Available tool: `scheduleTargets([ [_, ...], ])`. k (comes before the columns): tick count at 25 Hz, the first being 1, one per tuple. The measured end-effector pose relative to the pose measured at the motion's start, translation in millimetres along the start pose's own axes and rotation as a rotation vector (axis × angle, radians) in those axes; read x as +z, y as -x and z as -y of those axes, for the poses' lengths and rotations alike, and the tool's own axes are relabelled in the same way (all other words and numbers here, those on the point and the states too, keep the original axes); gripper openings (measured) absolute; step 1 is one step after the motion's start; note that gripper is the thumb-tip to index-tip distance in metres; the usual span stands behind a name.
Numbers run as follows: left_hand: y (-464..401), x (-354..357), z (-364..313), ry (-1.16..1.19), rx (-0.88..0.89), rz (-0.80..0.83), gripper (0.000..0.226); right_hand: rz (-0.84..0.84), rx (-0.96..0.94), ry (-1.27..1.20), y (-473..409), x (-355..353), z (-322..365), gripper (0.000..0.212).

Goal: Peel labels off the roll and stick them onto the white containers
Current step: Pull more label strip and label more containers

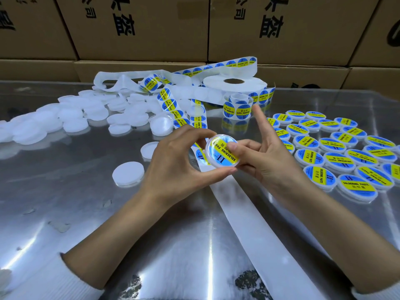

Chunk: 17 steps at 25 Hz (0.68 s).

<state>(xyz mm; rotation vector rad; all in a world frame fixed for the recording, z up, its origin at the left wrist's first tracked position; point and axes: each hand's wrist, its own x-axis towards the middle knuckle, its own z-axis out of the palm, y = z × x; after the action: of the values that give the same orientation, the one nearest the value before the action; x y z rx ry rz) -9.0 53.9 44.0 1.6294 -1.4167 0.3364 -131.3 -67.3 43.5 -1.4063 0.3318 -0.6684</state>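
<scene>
Right thumb (232, 146) pressing label (225, 153) flat on white container (221, 151), index raised clear; left hand (173, 163) pinching rim to steady it; blank containers (71, 118) left of fingers, labelled ones (337, 156) right, roll (234, 83) beyond fingertips.

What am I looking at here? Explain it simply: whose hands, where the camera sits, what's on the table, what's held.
No machine here: a person works bare-handed, filmed by one camera worn on the head, looking down. The left hand holds a container by its rim; the right hand presses a label onto it with the thumb. On the shiny table: plain containers on the left, labelled ones on the right, the label roll behind, and empty backing strip trailing toward the camera. Cardboard boxes stand behind.
</scene>
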Motion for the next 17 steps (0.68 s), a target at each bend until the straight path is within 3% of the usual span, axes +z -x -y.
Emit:
scheduleTargets([
  [2, 0, 0, -1, 0.016, 0.035, -0.005, 0.052, 0.054, 0.005, 0.004, 1, 1, 0, 0.078],
  [5, 1, 1, -3, 0.023, 0.103, -0.005, 0.051, 0.168, 0.038, 0.114, 6, 13, -2, 0.025],
  [6, 1, 2, -4, 0.025, 0.121, -0.005, 0.052, 0.157, 0.048, 0.139, 8, 14, -3, 0.022],
  [9, 1, 4, -6, 0.053, 0.125, -0.017, 0.054, 0.018, 0.083, 0.17, 6, 15, -4, 0.048],
  [13, 2, 6, -5, 0.051, 0.105, -0.002, 0.054, -0.183, 0.194, 0.209, -1, 15, -14, 0.058],
  [17, 4, 11, -1, -0.072, 0.123, 0.222, 0.075, -0.212, 0.268, 0.111, -1, 16, -15, 0.06],
])
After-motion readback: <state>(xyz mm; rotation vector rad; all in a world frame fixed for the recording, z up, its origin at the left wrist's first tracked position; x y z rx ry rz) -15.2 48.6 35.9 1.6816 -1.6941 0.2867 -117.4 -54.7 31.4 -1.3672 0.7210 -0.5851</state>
